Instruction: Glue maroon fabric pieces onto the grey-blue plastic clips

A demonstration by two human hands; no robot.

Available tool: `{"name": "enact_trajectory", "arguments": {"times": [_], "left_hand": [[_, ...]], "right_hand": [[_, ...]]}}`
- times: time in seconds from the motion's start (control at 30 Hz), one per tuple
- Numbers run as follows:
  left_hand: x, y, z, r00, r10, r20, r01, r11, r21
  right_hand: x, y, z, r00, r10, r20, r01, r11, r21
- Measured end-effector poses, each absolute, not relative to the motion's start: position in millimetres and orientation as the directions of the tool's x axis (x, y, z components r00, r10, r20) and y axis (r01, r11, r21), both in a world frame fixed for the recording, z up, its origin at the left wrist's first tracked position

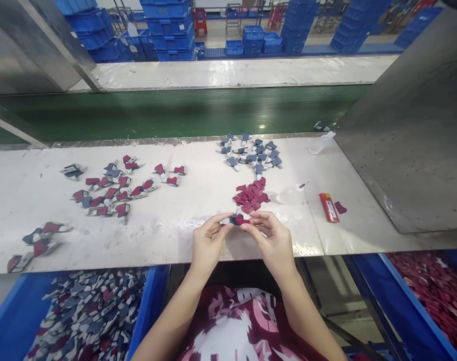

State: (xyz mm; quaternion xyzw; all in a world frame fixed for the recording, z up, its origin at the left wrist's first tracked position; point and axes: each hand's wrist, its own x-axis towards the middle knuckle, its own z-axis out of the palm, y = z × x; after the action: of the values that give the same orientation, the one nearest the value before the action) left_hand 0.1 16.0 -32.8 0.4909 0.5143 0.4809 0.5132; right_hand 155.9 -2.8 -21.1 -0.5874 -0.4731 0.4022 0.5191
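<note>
Over the front of the white bench, my left hand point(209, 239) pinches the pale end of a small grey-and-navy plastic part point(232, 219). My right hand point(272, 241) is closed on a maroon pad point(241, 219) that lies against the part's navy face; whether it is fully seated I cannot tell. Just beyond my fingers is a pile of loose maroon pads point(251, 195). Farther back lies a group of grey-and-navy parts point(256, 156). A clear squeeze bottle with a thin dark tip point(292, 194) lies right of the pile.
Parts with maroon faces point(116, 190) are scattered at left. A red box point(328, 207) and a white bottle point(321, 143) lie at right, beside a metal panel point(409, 125). Behind runs a green conveyor belt point(198, 113). Blue bins of parts point(151, 291) and maroon pads point(412, 306) stand below.
</note>
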Motion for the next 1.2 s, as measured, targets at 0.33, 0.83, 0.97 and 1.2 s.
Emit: {"name": "enact_trajectory", "arguments": {"times": [0.33, 0.83, 0.97, 1.2], "left_hand": [[-4.7, 14.7, -28.6, 0.043, 0.998, -0.050, 0.049, 0.048, 0.998], [7.0, 11.7, -23.0, 0.001, 0.995, -0.098, -0.053, 0.098, 0.994], [13.5, 8.2, -16.5, -0.037, 0.993, -0.112, -0.086, 0.108, 0.990], [17.3, 3.4, -10.0, -0.078, 0.992, -0.096, -0.117, 0.086, 0.989]], "right_hand": [[155.9, -0.4, -18.0, 0.156, 0.988, 0.012, 0.123, -0.008, -0.992], [141.9, -8.2, -19.7, 0.352, 0.926, 0.139, 0.259, 0.046, -0.965], [136.3, -11.1, -17.8, 0.367, 0.902, 0.227, 0.265, 0.133, -0.955], [136.5, -15.6, -9.9, 0.411, 0.854, 0.319, 0.370, 0.163, -0.914]]}}
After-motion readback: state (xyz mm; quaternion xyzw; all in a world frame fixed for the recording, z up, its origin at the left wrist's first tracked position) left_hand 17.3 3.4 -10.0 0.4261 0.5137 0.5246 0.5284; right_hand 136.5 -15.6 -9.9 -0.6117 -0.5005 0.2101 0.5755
